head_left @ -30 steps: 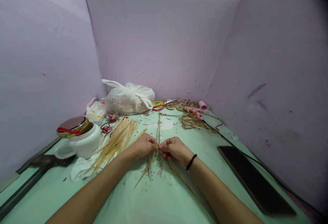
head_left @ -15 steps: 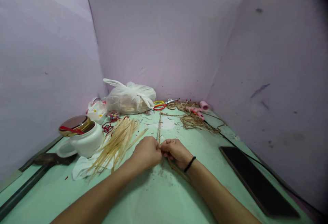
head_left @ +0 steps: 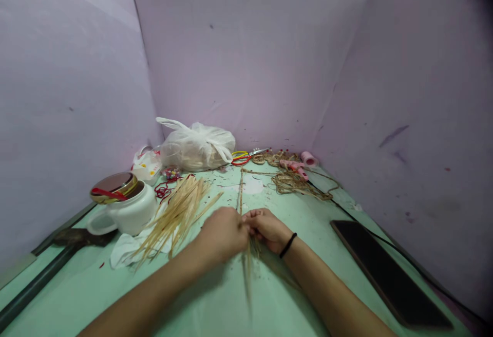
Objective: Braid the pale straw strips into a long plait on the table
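1. The pale green tabletop (head_left: 215,306) lies in front of you, walled on three sides by lilac partition boards (head_left: 246,64).
2. A flat black rectangular slab (head_left: 389,273) lies on the table at your right, well apart from your hands.
3. A knotted translucent white plastic bag (head_left: 196,144) sits at the back left, against the rear board.
4. A white ceramic mug with a brown lid (head_left: 123,206) stands at your left, just beside the straw pile.
5. A loose fan of pale dry straw strips (head_left: 177,213) lies between the mug and your hands.
6. A tangle of brown jute twine (head_left: 292,183) lies at the back right, near pink plastic pieces (head_left: 300,165).
7. Your left hand (head_left: 225,231) is curled shut, with its fingertips pinched on the thin braided straw cord (head_left: 241,190).
8. Your right hand (head_left: 267,229), with a black band at the wrist, is also closed on the cord, touching your left hand.
9. The cord runs straight away from your hands up the middle of the table; its loose straw ends (head_left: 248,270) trail toward you, blurred.
10. Red-and-yellow-handled scissors (head_left: 242,158) lie just right of the bag.
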A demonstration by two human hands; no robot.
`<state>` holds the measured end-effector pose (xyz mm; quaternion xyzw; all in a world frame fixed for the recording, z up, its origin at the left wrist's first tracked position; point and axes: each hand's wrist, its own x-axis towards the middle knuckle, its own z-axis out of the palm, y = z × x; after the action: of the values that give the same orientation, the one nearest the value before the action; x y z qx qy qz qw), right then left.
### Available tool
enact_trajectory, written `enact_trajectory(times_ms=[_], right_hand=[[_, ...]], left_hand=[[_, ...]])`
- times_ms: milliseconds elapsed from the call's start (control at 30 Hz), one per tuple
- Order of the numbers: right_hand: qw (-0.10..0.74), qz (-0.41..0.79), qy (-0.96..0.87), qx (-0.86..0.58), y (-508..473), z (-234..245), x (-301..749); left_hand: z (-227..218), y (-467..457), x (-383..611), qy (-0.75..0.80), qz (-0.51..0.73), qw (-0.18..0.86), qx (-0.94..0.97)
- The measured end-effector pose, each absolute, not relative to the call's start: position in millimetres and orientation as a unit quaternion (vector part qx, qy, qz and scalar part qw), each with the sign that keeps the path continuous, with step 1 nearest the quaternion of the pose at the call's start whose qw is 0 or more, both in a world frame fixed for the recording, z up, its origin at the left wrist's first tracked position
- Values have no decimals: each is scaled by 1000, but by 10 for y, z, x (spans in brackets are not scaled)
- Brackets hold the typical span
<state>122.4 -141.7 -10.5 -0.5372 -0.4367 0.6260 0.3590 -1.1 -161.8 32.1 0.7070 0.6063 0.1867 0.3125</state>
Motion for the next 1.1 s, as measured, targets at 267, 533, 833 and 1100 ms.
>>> enact_trajectory(times_ms=[267,533,833,1100], right_hand=[[347,643,-468,-497,-1404,-107,1273],[306,491,-620,-530,-1348,-167,1309],[268,403,-628,-609,-1424,-68,1306],[275,542,-523,-597,-1433,11,1278]], left_hand=[[223,-1383,-55,556,197,601,539],[132,-1283,-105,617,125,555,544],[119,-1338,-45,612,175,525,564],[108,-1331,-79,584,188,547,571]])
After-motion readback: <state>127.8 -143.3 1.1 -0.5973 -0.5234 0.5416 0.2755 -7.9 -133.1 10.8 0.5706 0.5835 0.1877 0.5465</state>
